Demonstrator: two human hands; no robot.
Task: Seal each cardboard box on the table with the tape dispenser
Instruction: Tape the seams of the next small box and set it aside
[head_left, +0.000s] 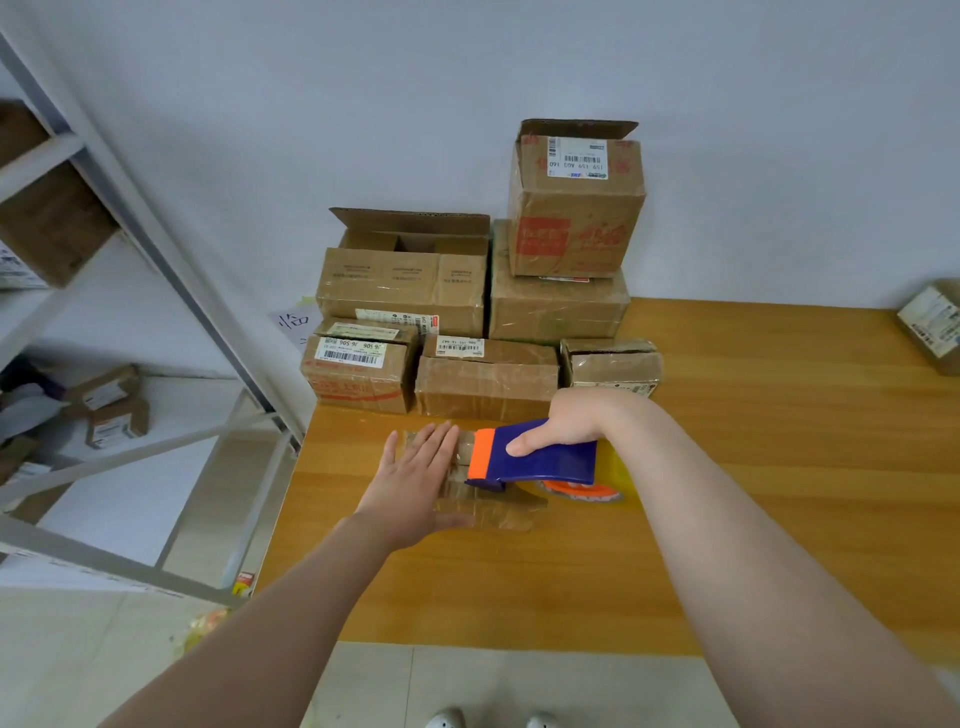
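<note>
Left forearm (270, 613) and right forearm (753, 571) reach in from the bottom edge to a small cardboard box (488, 512) lying flat near the table's (779, 467) front left corner. The left hand (415, 478) rests palm-down on the box's left part, fingers straight and close together. The right hand (566, 421) curls round the handle of the blue tape dispenser (540, 460), whose orange front edge sits on top of the box just beside the left fingertips; its tape roll (618, 483) hangs off the box's right side. Behind them stands a front row of three closed boxes: a labelled one (358, 369), a middle one (485, 379) and a smaller one (613, 366). Further back, against the wall, are an open-flapped box (405, 291) and a wide box (556, 312) carrying a tall box (574, 208) with its flap raised. Another box (935, 325) sits at the table's far right edge. A metal shelf rack (156, 249) holding parcels stands to the left.
</note>
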